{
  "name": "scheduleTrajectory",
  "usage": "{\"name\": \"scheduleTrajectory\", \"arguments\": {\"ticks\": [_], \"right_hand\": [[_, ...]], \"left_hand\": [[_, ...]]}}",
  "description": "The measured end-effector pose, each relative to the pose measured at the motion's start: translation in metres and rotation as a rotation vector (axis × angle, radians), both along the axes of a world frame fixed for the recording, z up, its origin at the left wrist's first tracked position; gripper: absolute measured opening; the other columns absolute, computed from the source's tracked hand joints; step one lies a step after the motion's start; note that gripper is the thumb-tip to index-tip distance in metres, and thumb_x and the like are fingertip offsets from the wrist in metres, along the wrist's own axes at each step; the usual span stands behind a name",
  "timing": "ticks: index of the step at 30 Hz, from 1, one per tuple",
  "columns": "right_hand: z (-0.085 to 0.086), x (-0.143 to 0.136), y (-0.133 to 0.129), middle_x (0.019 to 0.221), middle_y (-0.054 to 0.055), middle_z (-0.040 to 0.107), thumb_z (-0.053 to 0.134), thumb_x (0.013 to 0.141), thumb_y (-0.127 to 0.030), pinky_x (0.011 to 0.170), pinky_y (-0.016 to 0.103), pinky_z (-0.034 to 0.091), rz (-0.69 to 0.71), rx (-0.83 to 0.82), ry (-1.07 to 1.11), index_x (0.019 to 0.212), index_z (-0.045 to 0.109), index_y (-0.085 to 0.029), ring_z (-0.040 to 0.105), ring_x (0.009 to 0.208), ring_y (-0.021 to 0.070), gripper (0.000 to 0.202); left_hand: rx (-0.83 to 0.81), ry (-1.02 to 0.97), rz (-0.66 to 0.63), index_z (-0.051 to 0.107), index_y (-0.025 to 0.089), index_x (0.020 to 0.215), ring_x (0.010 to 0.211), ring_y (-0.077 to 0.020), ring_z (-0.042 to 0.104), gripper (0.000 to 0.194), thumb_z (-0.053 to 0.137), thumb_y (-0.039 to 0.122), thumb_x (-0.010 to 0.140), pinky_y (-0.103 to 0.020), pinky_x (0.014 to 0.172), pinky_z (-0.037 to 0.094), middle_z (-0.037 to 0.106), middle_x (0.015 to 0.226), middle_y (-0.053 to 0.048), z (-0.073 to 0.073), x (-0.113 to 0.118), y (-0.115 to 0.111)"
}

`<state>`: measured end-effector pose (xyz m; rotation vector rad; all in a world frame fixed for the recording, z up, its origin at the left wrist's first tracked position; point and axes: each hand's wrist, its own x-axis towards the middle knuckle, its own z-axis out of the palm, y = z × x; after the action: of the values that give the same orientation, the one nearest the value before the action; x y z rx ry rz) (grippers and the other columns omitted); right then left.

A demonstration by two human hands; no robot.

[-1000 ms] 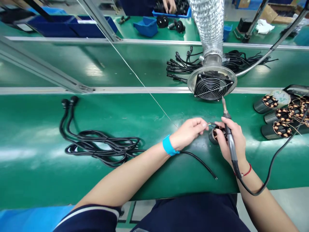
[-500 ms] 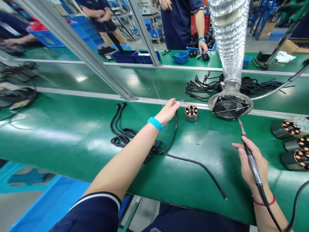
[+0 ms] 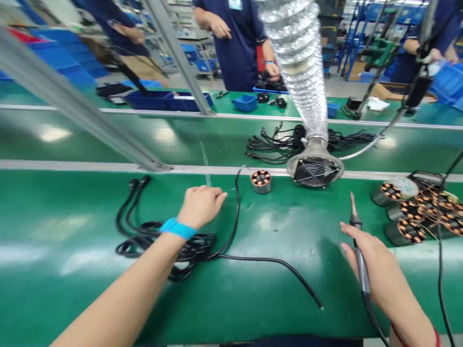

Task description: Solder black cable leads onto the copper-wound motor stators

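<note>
My left hand (image 3: 202,206) is closed in a pinch above the green bench, with a thin silvery solder wire (image 3: 231,189) poking out past its fingertips. Beside it, a black cable (image 3: 237,212) bends upward, its stripped end near a small motor stator (image 3: 262,185) with copper windings. The rest of that cable lies in a coiled bundle (image 3: 197,246), partly behind my left wrist. On the right, my right hand (image 3: 372,255) grips a soldering iron (image 3: 360,255) like a pen, its tip pointing up and away from me, apart from the stator.
A fume extractor fan (image 3: 315,172) on a silver duct (image 3: 304,67) hangs behind the stator. Several more stators (image 3: 405,231) stand at right. Black cables (image 3: 278,142) lie beyond the metal rail. A co-worker (image 3: 238,43) stands across the bench near a blue bin (image 3: 245,102).
My left hand has drawn back from the cable end beside the stator, toward me and leftward. The right hand still holds the soldering iron. The camera view has shifted to the right.
</note>
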<state>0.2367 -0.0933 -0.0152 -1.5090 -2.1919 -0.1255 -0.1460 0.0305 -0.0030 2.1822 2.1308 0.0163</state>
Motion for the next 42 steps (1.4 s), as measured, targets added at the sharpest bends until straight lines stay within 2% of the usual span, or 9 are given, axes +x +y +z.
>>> {"name": "scheduleTrajectory", "arguments": {"ticks": [3,9,14,19,25,30,36,39,42], "right_hand": [[0.007,0.030,-0.017,0.103,0.011,0.071,0.040,0.099,-0.029,0.070,0.036,0.053,-0.110,-0.032,-0.174,0.117,0.055,-0.019,0.069,0.081,0.0230,0.026],[0.003,0.093,-0.018,0.100,0.015,0.069,0.045,0.093,-0.022,0.076,0.040,0.047,-0.416,-0.070,-0.543,0.115,0.057,-0.014,0.064,0.097,0.0316,0.026],[-0.009,0.101,0.004,0.077,0.009,0.066,0.053,0.091,-0.025,0.077,0.040,0.038,-0.479,0.002,-0.617,0.105,0.061,-0.017,0.061,0.080,0.0275,0.019],[-0.017,0.068,0.015,0.088,0.006,0.070,0.052,0.093,-0.023,0.085,0.042,0.036,-0.242,0.118,-0.459,0.103,0.059,-0.020,0.062,0.083,0.0239,0.012],[-0.011,0.008,0.010,0.093,0.002,0.071,0.053,0.088,-0.012,0.106,0.049,0.032,0.225,0.097,-0.082,0.107,0.056,-0.023,0.062,0.100,0.0222,0.022],[-0.008,-0.016,0.008,0.087,0.000,0.073,0.055,0.091,-0.015,0.093,0.038,0.046,0.287,0.076,0.128,0.107,0.058,-0.023,0.066,0.077,0.0151,0.018],[-0.005,-0.029,0.012,0.097,0.003,0.076,0.050,0.095,-0.016,0.081,0.034,0.053,0.229,0.088,0.245,0.126,0.055,-0.025,0.070,0.087,0.0178,0.033],[-0.009,-0.027,0.011,0.103,0.005,0.074,0.053,0.096,-0.027,0.080,0.033,0.053,0.052,0.054,0.266,0.114,0.061,-0.024,0.069,0.086,0.0186,0.020],[-0.020,-0.024,0.005,0.106,0.010,0.070,0.059,0.089,-0.050,0.079,0.037,0.053,-0.173,-0.011,0.284,0.116,0.058,-0.020,0.068,0.091,0.0241,0.040]], "left_hand": [[0.022,0.080,-0.184,0.058,0.018,0.070,0.085,-0.0261,0.062,0.042,0.030,0.039,0.093,-0.035,0.083,0.038,0.069,0.077,-0.011,0.000,0.002,-0.015],[-0.414,-0.285,-0.481,0.058,0.022,0.082,0.070,-0.0193,0.059,0.039,0.028,0.042,0.095,-0.027,0.066,0.036,0.066,0.078,-0.003,-0.011,0.044,-0.052],[-0.498,-0.383,-0.589,0.055,0.021,0.074,0.068,-0.0191,0.059,0.030,0.036,0.032,0.094,-0.027,0.065,0.034,0.065,0.073,-0.004,-0.012,0.080,-0.066],[-0.661,-0.694,-0.511,0.052,0.020,0.072,0.060,-0.0144,0.057,0.023,0.044,0.030,0.091,-0.024,0.061,0.039,0.061,0.065,0.000,-0.016,0.098,-0.063],[-0.796,-1.424,-0.048,0.051,0.017,0.083,0.061,-0.0134,0.064,0.013,0.058,0.028,0.079,-0.026,0.061,0.050,0.064,0.073,-0.001,-0.032,0.112,-0.049],[-0.621,-1.633,0.193,0.052,0.014,0.084,0.043,-0.0036,0.042,0.013,0.057,0.014,0.072,-0.016,0.042,0.026,0.053,0.060,0.005,-0.029,0.108,-0.038],[-0.626,-1.495,0.046,0.060,0.012,0.100,0.044,-0.0039,0.034,0.022,0.054,0.016,0.079,-0.019,0.044,0.022,0.050,0.062,0.006,-0.025,0.121,-0.031],[-0.624,-1.371,-0.107,0.062,0.013,0.105,0.047,-0.0062,0.036,0.025,0.055,0.020,0.082,-0.020,0.048,0.028,0.054,0.063,0.005,-0.029,0.137,-0.029],[-0.561,-1.314,-0.199,0.064,0.014,0.091,0.054,-0.0082,0.041,0.012,0.056,0.019,0.083,-0.021,0.054,0.032,0.054,0.063,0.005,-0.034,0.152,-0.028]]}}
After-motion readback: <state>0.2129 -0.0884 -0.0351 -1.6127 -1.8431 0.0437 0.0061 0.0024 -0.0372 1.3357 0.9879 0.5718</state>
